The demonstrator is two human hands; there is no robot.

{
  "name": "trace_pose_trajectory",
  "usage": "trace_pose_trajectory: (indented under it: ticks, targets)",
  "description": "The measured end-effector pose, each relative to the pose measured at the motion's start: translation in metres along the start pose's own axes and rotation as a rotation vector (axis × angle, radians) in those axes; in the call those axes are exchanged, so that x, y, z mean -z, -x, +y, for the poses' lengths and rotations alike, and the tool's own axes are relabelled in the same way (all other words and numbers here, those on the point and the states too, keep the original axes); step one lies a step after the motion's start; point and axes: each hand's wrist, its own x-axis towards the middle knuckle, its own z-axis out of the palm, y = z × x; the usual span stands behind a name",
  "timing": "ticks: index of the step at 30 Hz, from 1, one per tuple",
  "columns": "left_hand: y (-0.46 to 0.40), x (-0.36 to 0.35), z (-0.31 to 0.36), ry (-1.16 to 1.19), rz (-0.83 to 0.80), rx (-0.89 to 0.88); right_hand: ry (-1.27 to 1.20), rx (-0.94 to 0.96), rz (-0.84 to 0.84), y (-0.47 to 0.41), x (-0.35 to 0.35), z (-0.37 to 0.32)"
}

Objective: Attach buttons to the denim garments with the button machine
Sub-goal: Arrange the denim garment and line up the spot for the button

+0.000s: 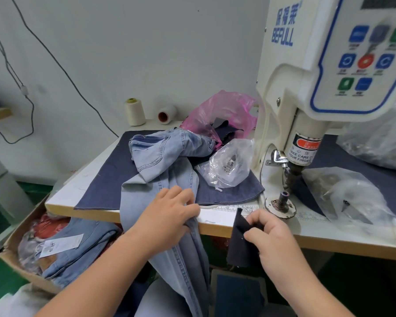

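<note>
One head-worn camera looks forward and down, close over the table (pixel 224 219) edge, with the button machine (pixel 306 92) near at right.

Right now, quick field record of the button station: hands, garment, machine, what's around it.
left hand: grips the light jeans at the table edge
right hand: pinches a dark cloth piece, short of the machine
jeans: heaped on the table, one part hanging over the front edge
button machine: nothing under its head; lower post bare
clear bag: small metal parts inside, left of the machine
pink bag: behind the jeans
thread cones: two at the wall, one upright, one on its side
</note>
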Motion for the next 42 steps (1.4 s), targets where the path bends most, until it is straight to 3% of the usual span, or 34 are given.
trace_pose_trajectory:
  ticks: [3, 8, 13, 15, 18, 20, 23, 26, 29, 32, 34, 38, 42]
  targets:
    - [-0.001, 0.008, -0.005, 0.098, 0.044, 0.018, 0.072, -0.015, -0.005, 0.000, 0.000, 0.004]
    - [-0.015, 0.039, -0.015, 0.644, 0.255, 0.226, 0.156, -0.012, -0.060, 0.000, -0.010, 0.015]
    - [-0.023, 0.065, -0.022, 0.850, 0.232, 0.319, 0.362, 0.043, -0.216, -0.013, -0.025, 0.013]
    - [-0.023, 0.068, -0.018, 0.788, 0.293, 0.372, 0.398, 0.091, -0.122, -0.020, -0.029, 0.009]
    - [-0.020, 0.064, 0.001, 0.363, 0.380, 0.354, 0.402, 0.137, -0.011, -0.022, -0.027, 0.006]
    - [-0.016, 0.060, 0.021, 0.144, 0.302, 0.197, 0.374, 0.204, 0.018, -0.018, -0.024, 0.001]
    - [-0.019, 0.056, 0.045, -0.006, 0.167, 0.050, 0.313, 0.311, 0.052, -0.014, -0.018, -0.010]
    - [-0.027, 0.062, 0.049, 0.071, 0.150, 0.086, 0.267, 0.343, 0.068, -0.011, -0.010, -0.020]
    - [-0.028, 0.070, 0.040, 0.239, 0.136, 0.105, 0.364, 0.222, 0.053, -0.004, 0.002, -0.017]
    - [-0.029, 0.084, 0.030, 0.347, 0.148, 0.149, 0.391, 0.135, 0.163, 0.013, 0.008, -0.003]
    - [-0.030, 0.092, 0.026, 0.331, 0.142, 0.237, 0.387, 0.213, 0.180, 0.029, 0.005, 0.007]
    - [-0.037, 0.101, 0.022, 0.295, 0.057, 0.303, 0.502, 0.278, -0.063, 0.042, -0.005, 0.012]
    - [-0.038, 0.094, 0.030, 0.160, 0.094, 0.267, 0.438, 0.395, 0.017, 0.030, 0.013, 0.002]
